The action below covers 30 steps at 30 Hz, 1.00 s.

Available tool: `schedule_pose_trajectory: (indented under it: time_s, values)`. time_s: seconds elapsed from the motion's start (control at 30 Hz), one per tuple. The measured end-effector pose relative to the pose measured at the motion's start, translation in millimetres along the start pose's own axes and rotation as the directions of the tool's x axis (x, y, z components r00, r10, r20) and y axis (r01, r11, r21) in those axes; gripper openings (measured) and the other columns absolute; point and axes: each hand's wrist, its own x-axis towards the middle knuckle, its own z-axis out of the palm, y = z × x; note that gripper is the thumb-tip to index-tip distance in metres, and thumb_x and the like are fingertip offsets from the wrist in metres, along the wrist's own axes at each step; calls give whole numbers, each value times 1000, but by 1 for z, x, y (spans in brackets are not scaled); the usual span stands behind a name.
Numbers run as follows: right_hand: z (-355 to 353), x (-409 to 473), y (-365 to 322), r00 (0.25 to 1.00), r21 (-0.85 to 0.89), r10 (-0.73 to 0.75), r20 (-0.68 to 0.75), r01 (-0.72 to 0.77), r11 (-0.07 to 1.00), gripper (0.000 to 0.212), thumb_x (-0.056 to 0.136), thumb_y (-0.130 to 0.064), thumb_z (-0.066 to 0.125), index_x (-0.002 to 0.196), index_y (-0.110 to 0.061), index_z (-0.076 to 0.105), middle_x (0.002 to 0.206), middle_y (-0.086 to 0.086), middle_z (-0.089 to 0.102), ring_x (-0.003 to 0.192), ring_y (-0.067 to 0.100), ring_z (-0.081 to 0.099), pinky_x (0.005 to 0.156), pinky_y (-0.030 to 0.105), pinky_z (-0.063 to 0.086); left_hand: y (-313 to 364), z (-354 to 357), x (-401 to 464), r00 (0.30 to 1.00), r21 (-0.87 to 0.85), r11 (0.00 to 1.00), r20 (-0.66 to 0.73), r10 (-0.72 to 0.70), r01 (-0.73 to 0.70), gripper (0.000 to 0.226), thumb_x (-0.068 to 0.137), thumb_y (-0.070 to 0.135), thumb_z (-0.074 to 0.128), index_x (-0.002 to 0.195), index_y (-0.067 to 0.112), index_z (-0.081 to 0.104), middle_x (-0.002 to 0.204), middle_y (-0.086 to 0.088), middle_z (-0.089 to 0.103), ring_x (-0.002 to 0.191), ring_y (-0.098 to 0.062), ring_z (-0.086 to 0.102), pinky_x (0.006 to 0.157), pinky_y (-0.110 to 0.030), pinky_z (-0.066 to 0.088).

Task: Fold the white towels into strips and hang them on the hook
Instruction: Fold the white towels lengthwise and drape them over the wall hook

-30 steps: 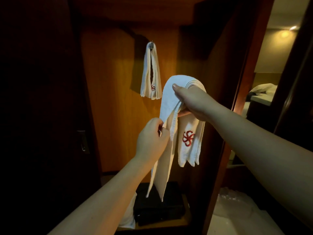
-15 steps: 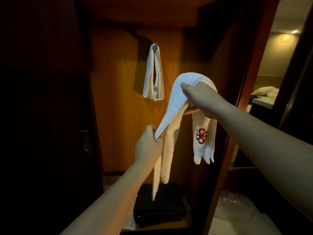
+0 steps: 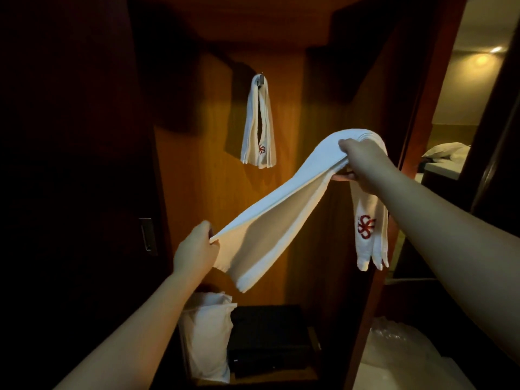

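A white towel [image 3: 284, 204] folded into a long strip stretches between my hands in front of an open wooden closet. My right hand [image 3: 363, 161] grips its folded middle, thumb on top, and the end with a red logo hangs below that hand. My left hand [image 3: 197, 246] pinches the other end low on the left and holds it out sideways. Behind, a second folded white towel [image 3: 259, 122] with the same red logo hangs from a small metal hook [image 3: 261, 79] on the closet's back panel.
A white bag [image 3: 208, 333] and a black safe [image 3: 270, 336] sit on the closet floor. The dark closet door with a handle [image 3: 147, 235] stands at left. Crumpled clear plastic [image 3: 399, 350] lies at lower right. A lit bedroom shows through the doorway [image 3: 450, 122] at right.
My left hand has pulled the towel's loose end down and out to the left, so the strip now slants taut. My right hand has shifted a little to the right.
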Motion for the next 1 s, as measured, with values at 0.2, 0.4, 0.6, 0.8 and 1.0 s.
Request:
schedule_pose_trajectory:
  time_s: [0.2,0.4,0.6,0.8,1.0]
  values:
    - [-12,12,-4,1000,298,0,-31,9,955,30,99,-19,54,126,-9,47,106,12,67,88,24,70,52,30,57,-7,-93,36,992,-342,936,-118,50,-87,15,80,23,73,79,34,62,78,12,63,77,-11,62,60,-25,44]
    - [-4,15,-2,999,612,38,-3,-29,790,31,96,-5,56,125,-7,46,104,15,65,74,23,72,55,29,57,-28,-121,25,999,-863,503,41,-3,37,47,82,9,75,127,5,61,118,-15,71,106,-24,69,87,-36,58]
    - [-3,22,25,994,601,100,44,-106,792,26,98,-6,49,124,-8,47,103,13,65,80,23,70,56,31,58,-31,-118,6,984,-855,495,91,-151,155,31,89,7,51,75,29,67,62,6,66,50,-15,61,42,-22,43]
    - [-4,33,44,989,598,137,46,-137,789,27,98,-6,48,125,-8,48,104,12,63,84,23,69,54,29,58,-18,-123,-4,997,-640,765,-18,78,-71,40,91,14,66,102,52,63,98,22,68,83,0,68,59,-15,54]
    - [-19,41,57,970,549,243,19,-213,808,36,98,-9,50,134,-7,49,109,11,63,90,24,68,63,35,62,-18,-129,-2,995,-935,340,98,-14,97,49,96,-2,42,86,29,79,91,6,75,76,-12,70,56,-21,53]
